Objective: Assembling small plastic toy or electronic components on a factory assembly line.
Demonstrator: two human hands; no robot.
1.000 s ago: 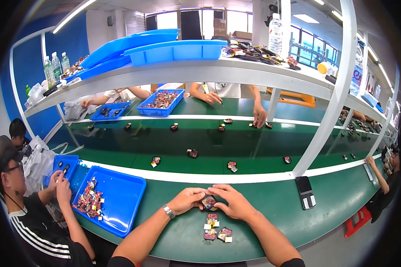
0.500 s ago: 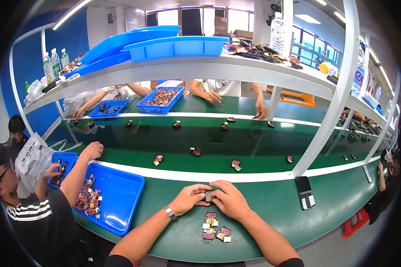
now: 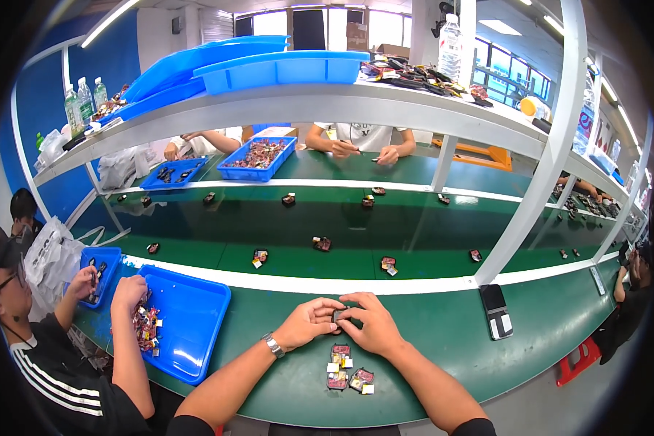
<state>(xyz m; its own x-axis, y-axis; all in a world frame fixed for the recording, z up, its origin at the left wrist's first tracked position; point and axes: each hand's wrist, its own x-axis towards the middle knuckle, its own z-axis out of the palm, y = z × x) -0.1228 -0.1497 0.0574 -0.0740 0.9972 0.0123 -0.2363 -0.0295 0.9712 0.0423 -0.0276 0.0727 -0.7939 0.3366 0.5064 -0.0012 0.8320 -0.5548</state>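
Observation:
On the green bench my left hand [image 3: 309, 324] and my right hand [image 3: 375, 324] meet around one small dark, box-like part [image 3: 337, 315]. Fingers of both close on it and cover most of it, so its exact kind cannot be made out. A metal-banded watch [image 3: 273, 345] is on my left wrist. Just below my hands, close to me, a group of small black-cased units [image 3: 338, 378] with red, yellow and white pieces lies on the bench. One of these units [image 3: 362, 380] sits slightly apart to the right.
At left, a blue tray [image 3: 209, 320] holds red-wired small parts; a co-worker's hand [image 3: 129, 292] reaches into it. Beyond a white rail, similar units [image 3: 322, 244] lie spread along a dark green belt [image 3: 429, 251]. A black wallet-like case [image 3: 496, 312] lies right, near a white post [image 3: 519, 211].
My hands stay close together on the small part, with fingers slightly shifted. The co-worker's hand at left has drawn back from the belt to the blue tray, and another unit now lies on the belt.

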